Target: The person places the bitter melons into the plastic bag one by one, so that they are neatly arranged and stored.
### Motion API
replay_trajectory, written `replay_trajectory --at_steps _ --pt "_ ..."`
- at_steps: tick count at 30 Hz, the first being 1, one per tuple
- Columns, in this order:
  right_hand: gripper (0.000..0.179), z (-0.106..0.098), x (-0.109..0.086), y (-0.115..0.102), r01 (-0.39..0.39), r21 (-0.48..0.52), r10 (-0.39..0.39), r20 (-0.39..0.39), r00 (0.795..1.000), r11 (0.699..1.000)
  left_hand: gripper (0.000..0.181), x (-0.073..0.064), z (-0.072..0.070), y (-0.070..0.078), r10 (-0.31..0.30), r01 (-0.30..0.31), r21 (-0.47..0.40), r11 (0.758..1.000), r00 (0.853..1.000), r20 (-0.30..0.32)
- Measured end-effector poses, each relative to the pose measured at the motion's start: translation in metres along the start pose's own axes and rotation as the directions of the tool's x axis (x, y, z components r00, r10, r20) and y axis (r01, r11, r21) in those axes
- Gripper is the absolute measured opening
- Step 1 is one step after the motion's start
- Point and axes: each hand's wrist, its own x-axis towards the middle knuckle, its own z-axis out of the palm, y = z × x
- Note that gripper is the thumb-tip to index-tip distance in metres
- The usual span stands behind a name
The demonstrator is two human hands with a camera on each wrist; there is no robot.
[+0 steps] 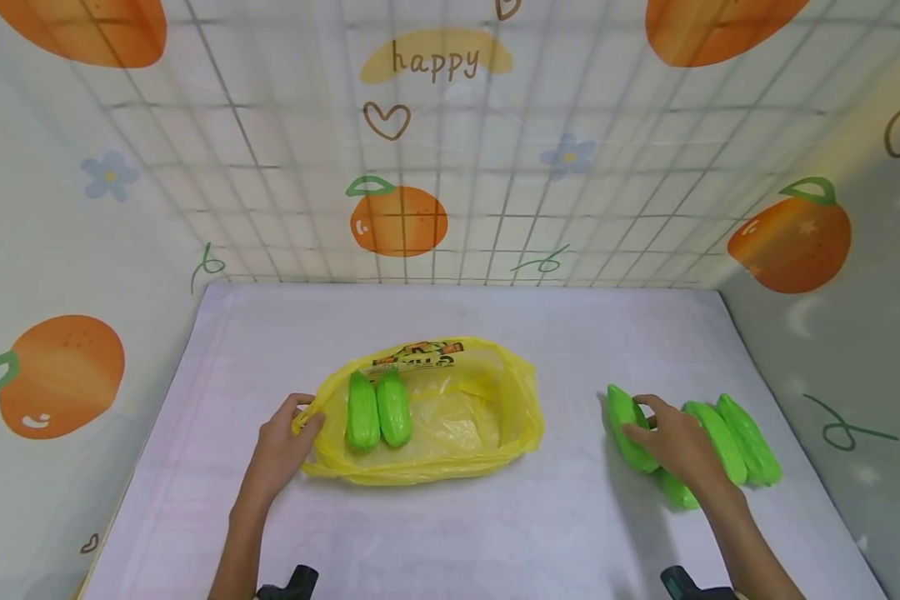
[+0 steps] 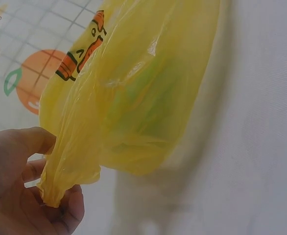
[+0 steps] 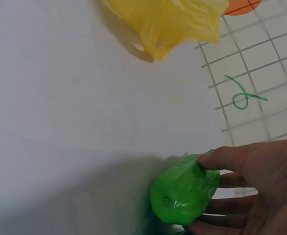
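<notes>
A yellow plastic bag (image 1: 427,467) lies with its mouth spread wide, and two glossy green cucumber-shaped vegetables (image 1: 393,408) sit side by side at its left inside. The bag's left end is gathered between the thumb and fingers of my left hand (image 1: 283,437); in the left wrist view the hand (image 2: 31,196) pinches the bunched plastic (image 2: 60,181). To the right, my right hand (image 1: 678,437) grips another green vegetable (image 1: 628,429) across its side. In the right wrist view its rounded end (image 3: 178,200) faces the camera, with the thumb on top.
More green vegetables (image 1: 750,442) lie beside and under my right hand, one partly hidden by it (image 1: 677,490). The white tabletop (image 1: 495,533) ends at a back wall with a grid and orange prints (image 1: 399,221). Side walls stand left and right.
</notes>
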Motion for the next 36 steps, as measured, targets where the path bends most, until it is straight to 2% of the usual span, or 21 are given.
replay_trajectory --at_steps 18,26,36 --pt "0.067 -0.007 0.004 -0.004 0.027 0.072 -0.028 0.015 0.999 0.997 0.037 0.001 0.0 -0.002 0.003 -0.003 0.0 1.0 1.0 0.001" --pt "0.072 -0.013 0.007 -0.025 0.025 0.188 -0.032 0.035 0.999 0.982 0.039 0.001 -0.001 -0.001 -0.001 0.001 -0.004 1.0 1.0 0.009" --pt "0.07 -0.02 0.008 -0.069 0.043 0.228 -0.049 0.02 0.999 0.973 0.039 0.0 -0.001 -0.001 0.0 0.0 0.001 1.0 1.0 0.008"
